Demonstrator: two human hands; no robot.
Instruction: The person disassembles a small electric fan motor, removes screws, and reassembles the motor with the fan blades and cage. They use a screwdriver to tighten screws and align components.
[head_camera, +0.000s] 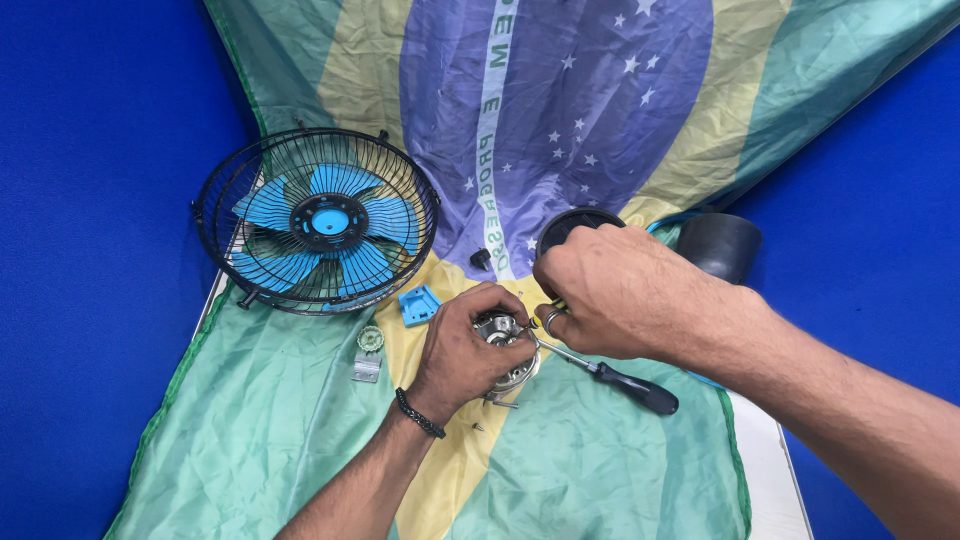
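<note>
left hand (465, 350) grips motor (503, 335) | screwdriver (620, 378) beside | fan cage (316, 220) apart

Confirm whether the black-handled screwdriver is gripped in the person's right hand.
No. The black-handled screwdriver lies on the green and yellow cloth under the right hand, whose fingers pinch something small at the metal motor.

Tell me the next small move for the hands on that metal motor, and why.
Probably pick up the screwdriver. The left hand already grips the small metal motor steady on the cloth, while the right hand pinches at its top with bare fingers; the tool lies just below that hand, its tip pointing at the motor.
</note>
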